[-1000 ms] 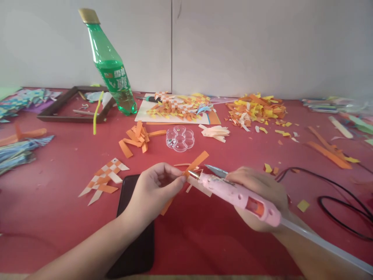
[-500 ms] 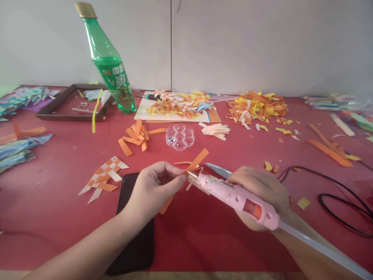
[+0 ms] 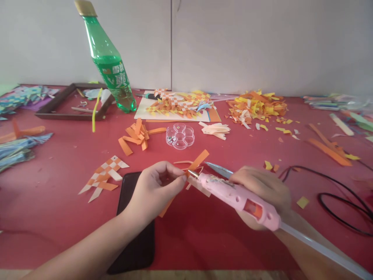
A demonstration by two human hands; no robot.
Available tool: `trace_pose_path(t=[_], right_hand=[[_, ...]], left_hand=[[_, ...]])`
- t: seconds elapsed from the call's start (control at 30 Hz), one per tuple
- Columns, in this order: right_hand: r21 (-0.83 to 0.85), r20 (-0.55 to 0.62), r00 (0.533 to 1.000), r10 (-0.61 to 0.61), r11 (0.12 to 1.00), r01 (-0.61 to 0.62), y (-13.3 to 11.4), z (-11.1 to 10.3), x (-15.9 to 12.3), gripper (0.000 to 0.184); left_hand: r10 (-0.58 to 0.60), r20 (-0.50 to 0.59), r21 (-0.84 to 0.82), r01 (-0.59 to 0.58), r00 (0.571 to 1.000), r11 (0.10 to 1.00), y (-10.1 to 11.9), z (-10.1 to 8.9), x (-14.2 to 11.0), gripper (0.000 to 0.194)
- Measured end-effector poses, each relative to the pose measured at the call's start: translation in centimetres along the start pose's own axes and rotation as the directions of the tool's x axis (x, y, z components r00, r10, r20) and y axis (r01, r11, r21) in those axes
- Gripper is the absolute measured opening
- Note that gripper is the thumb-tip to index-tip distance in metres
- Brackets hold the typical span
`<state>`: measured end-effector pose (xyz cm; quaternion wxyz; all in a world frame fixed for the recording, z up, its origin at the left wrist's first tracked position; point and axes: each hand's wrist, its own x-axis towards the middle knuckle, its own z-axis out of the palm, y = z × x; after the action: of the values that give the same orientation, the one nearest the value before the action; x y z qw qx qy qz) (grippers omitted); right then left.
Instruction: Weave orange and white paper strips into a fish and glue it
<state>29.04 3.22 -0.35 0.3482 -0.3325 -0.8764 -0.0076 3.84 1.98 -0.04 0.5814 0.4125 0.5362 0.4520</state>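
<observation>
Between thumb and forefinger, my left hand (image 3: 157,186) pinches orange paper strips (image 3: 199,160) that cross at the fingertips; pale strips (image 3: 201,187) show just beyond. My right hand (image 3: 262,190) is wrapped round a pink glue gun (image 3: 233,194), with a clear glue stick (image 3: 317,245) poking from its back end. The gun's metal tip meets or nearly meets the orange paper beside my left thumb. Scissor blades (image 3: 218,170) jut out from beneath my right hand; their handles are hidden. A woven orange-and-white paper fish (image 3: 103,175) lies left of my left hand.
A black phone (image 3: 136,249) lies under my left forearm. Beyond are a clear flower-shaped bead tray (image 3: 180,136), orange strips (image 3: 136,136) and pale strips (image 3: 215,130). A green bottle (image 3: 113,74) stands by a dark frame (image 3: 46,116). A black cord (image 3: 320,198) loops at right.
Almost nothing differs. My right hand and the glue gun have shifted very slightly to the right; my left hand keeps its pinch on the orange strips.
</observation>
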Motion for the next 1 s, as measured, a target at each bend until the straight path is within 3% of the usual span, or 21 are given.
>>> trace_pose_path(t=[0.63,1.0], right_hand=[[0.001,0.012,1.0,-0.003,1.0,0.003,-0.48,-0.06,0.33,0.009],[-0.069,-0.026,1.0,0.01,0.998,-0.012,-0.66,0.25,0.32,0.015]], left_hand=[[0.054,-0.01,0.178,-0.052,0.998,0.983,0.21,0.06,-0.36,0.013],[0.066,-0.028,0.193,-0.059,0.997,0.979,0.34,0.11,-0.39,0.012]])
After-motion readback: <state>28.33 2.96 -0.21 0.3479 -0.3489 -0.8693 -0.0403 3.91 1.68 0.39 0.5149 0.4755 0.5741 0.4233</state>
